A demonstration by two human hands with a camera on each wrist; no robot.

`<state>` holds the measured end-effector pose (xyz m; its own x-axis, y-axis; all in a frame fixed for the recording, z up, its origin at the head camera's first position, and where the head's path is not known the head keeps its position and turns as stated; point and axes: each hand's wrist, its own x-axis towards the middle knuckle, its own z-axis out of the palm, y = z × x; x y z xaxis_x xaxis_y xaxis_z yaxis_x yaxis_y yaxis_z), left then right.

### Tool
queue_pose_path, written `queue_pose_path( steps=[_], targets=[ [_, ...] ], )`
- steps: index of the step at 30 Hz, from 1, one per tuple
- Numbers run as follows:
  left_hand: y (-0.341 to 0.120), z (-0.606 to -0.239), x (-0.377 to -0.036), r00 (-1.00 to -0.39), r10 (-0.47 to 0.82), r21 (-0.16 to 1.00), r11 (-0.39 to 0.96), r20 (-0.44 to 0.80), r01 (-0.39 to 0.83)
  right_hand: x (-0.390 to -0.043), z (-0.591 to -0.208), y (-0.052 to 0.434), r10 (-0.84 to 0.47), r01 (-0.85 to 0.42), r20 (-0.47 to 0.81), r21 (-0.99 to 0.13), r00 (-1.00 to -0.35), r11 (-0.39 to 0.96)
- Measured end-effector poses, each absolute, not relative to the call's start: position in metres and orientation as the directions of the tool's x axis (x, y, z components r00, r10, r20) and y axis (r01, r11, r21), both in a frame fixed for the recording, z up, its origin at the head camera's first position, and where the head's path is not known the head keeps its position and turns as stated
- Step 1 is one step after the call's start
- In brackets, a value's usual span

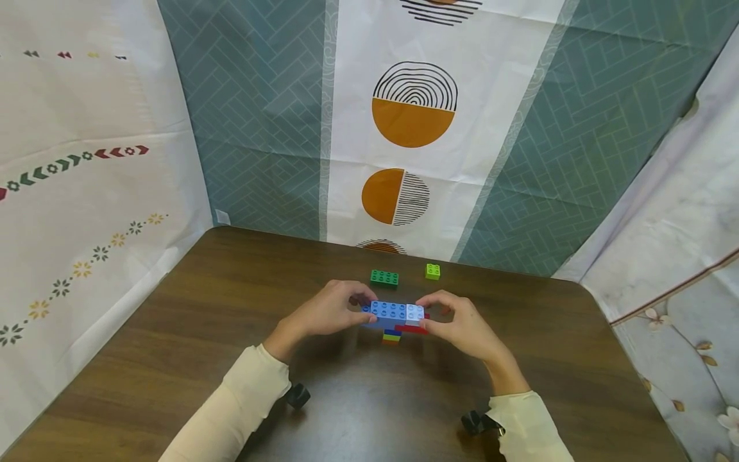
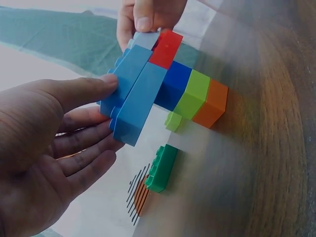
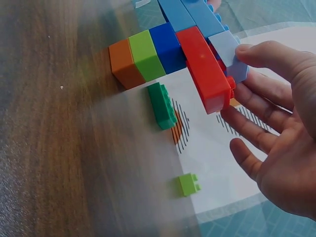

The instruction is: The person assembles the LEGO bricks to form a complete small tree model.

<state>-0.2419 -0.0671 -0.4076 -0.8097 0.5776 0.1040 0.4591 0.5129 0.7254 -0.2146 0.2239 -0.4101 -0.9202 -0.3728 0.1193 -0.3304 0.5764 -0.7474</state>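
My left hand (image 1: 326, 314) and right hand (image 1: 462, 324) pinch the top-heavy brick tower (image 1: 395, 317) by its ends; uneven pressure could snap it apart.

The right hand (image 2: 150, 17) is cut off by the top edge of the left wrist view — only fingertips show. In the head view, the brick stack's (image 1: 395, 319) lower layers sit mostly hidden beneath the blue top — the table (image 3: 44, 148) is blurred in both wrist views.

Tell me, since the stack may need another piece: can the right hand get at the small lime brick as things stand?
Probably yes: the lime brick lies alone beyond the right hand, nothing between them, though that hand holds the stack.
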Motion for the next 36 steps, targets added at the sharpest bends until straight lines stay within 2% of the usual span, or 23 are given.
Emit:
queue_pose_path(
  steps=[13,36],
  targets=[
    [-0.0681,-0.4078,-0.2417,-0.808,0.577,0.725,0.505,0.119,0.468,-0.2147,-0.4132,0.2216,-0.369,-0.337,0.129,-0.742,-0.92,0.579],
    [-0.0673,-0.4093,-0.2426,-0.813,0.57,0.739,0.496,0.118,0.456,-0.2109,-0.4163,0.2159,-0.279,-0.249,0.089,-0.748,-0.956,0.615]
  ],
)
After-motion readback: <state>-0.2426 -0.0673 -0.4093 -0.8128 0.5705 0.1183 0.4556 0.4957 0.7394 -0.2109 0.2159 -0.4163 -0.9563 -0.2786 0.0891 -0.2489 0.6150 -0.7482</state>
